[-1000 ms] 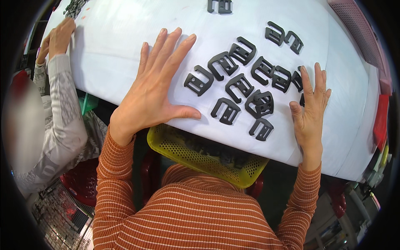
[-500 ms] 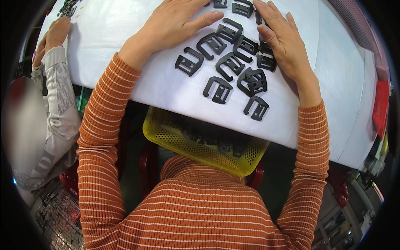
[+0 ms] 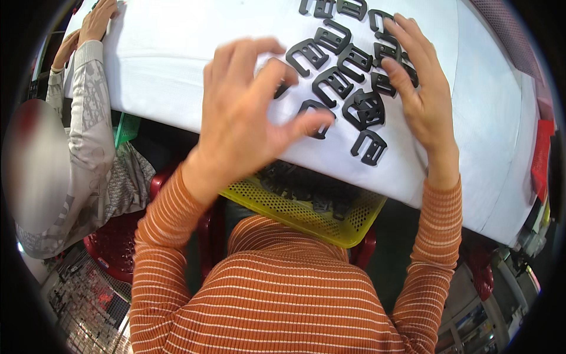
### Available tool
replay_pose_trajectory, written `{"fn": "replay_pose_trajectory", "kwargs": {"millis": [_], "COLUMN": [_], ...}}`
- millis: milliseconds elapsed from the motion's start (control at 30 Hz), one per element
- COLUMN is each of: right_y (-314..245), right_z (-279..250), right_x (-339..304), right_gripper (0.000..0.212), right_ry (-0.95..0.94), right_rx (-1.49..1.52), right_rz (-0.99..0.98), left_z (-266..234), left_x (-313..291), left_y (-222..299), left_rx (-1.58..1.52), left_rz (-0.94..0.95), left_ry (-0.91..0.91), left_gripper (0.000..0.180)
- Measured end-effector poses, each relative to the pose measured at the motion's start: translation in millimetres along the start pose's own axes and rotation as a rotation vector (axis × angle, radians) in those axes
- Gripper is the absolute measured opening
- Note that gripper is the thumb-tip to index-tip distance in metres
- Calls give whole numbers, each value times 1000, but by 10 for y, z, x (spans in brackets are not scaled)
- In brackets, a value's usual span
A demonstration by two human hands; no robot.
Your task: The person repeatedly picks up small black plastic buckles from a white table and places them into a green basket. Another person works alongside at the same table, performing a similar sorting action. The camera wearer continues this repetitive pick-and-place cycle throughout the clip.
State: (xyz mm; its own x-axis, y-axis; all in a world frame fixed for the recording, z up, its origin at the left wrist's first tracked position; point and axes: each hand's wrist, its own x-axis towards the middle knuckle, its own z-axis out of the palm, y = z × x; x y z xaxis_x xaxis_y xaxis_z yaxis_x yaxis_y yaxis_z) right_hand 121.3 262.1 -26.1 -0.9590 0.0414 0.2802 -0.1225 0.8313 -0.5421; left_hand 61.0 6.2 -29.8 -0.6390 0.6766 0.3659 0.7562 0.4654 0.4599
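Several black plastic buckle pieces (image 3: 345,85) lie scattered on a white table (image 3: 177,65). My left hand (image 3: 247,112) hovers just above the table's near part with its fingers spread and curled. It is blurred, holds nothing, and its thumb tip is close to one black piece (image 3: 318,112). My right hand (image 3: 421,88) lies flat with its fingers apart on the right side of the pile, covering a few pieces. A yellow mesh basket (image 3: 354,224) with more black pieces in it sits under the table's near edge, against my body.
Another person in a grey patterned sleeve (image 3: 88,100) sits at my left, their hands (image 3: 94,20) on the table's far left corner. A green basket (image 3: 127,127) and red stools (image 3: 115,248) stand below. A red object (image 3: 542,153) lies at the table's right edge.
Both hands have drawn back from the far side of the pile toward me. My left hand has lifted off the table; my right hand still rests on the pieces.
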Motion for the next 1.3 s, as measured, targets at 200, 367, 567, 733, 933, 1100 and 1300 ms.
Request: {"fn": "replay_pose_trajectory", "kwargs": {"millis": [200, 367, 567, 733, 933, 1100, 1300], "right_y": [-553, -635, -939, -1051, -981, -1272, -1241], "right_z": [139, 126, 304, 162, -215, -111, 93], "right_x": [-445, -481, -403, -294, -516, -864, -778], "right_gripper": [22, 20, 34, 32, 20, 22, 16], "right_ry": [258, 463, 593, 689, 452, 88, 246], "right_rx": [-130, 46, -34, -347, 280, 657, 498], "right_rz": [-123, 16, 24, 22, 323, 460, 453], "left_z": [192, 96, -28, -56, -221, -106, -32], "left_x": [-239, -141, -293, -428, -393, -402, -378], "left_y": [397, 553, 956, 1112, 983, 941, 905], "left_rx": [-104, -587, -898, -999, -1260, -1399, -1271], "left_rz": [-206, -392, -425, -498, -633, -631, -615], "left_ry": [34, -154, 40, 133, 36, 70, 51], "left_gripper": [41, 22, 11, 9, 15, 12, 7]}}
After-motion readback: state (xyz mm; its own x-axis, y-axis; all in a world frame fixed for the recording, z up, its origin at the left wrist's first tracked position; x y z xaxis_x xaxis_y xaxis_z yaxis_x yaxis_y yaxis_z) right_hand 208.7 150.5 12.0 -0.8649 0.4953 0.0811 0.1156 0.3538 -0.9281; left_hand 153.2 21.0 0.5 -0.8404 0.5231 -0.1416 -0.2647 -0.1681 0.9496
